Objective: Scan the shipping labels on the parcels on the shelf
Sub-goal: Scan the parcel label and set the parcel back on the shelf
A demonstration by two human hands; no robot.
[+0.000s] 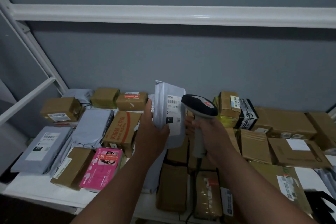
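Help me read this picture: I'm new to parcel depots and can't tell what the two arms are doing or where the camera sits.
There is one picture, taken by a camera worn on the person's head, looking forward and down, so the two arms reaching in from below are that person's own. The left hand grips a grey mailer, held up off the pile so its white label faces us. The right hand grips the handle of a scanner, whose head is next to that label. Below lies a white shelf crowded with parcels: brown boxes, more grey mailers, a pink box and a black box.
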